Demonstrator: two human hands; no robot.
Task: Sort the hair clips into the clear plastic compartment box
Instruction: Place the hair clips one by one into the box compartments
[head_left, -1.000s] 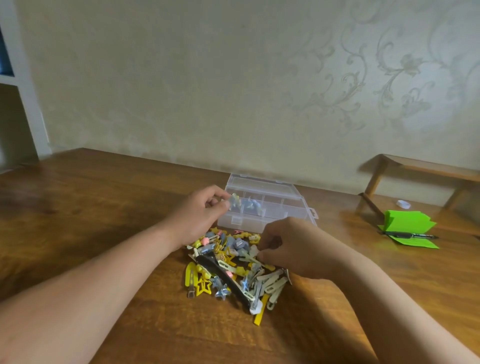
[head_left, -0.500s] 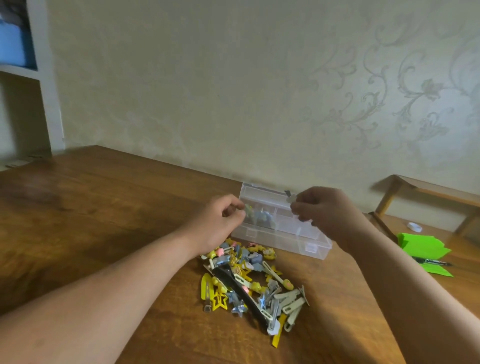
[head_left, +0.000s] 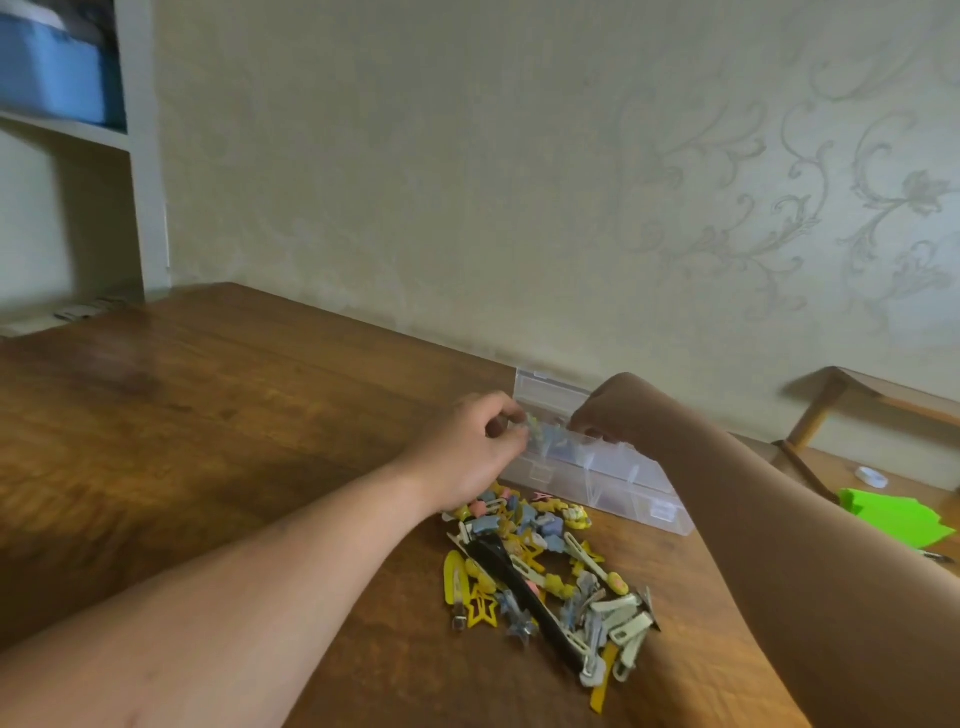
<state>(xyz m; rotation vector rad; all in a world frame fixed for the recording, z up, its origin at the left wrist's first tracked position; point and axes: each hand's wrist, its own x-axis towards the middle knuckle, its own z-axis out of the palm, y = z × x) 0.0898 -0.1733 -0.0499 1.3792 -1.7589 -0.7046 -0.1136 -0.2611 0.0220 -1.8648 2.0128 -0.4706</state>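
Note:
The clear plastic compartment box (head_left: 631, 480) lies open by the wall, with a few blue-grey clips (head_left: 551, 439) in a left compartment. My left hand (head_left: 475, 449) hovers at the box's left end and pinches a small pale hair clip (head_left: 527, 422) between thumb and fingers. My right hand (head_left: 615, 413) reaches down over the same compartment, fingertips bunched on a small clip that they mostly hide. A pile of hair clips (head_left: 545, 561) lies on the table in front of the box: yellow, blue-grey, pink and white ones, a long black clip (head_left: 519, 590) and a yellow star (head_left: 483, 608).
The wooden table (head_left: 208, 426) runs to a wall just behind the box. At the right lie green paper (head_left: 893, 514), a pen (head_left: 940, 557) and a white tape roll (head_left: 872, 475), under a wooden stand (head_left: 857, 389). A white shelf (head_left: 140, 156) stands far left.
My right hand left the pile with a small clip, rose over the box and has now lowered to the left compartment. My left hand stayed by the box with its clip.

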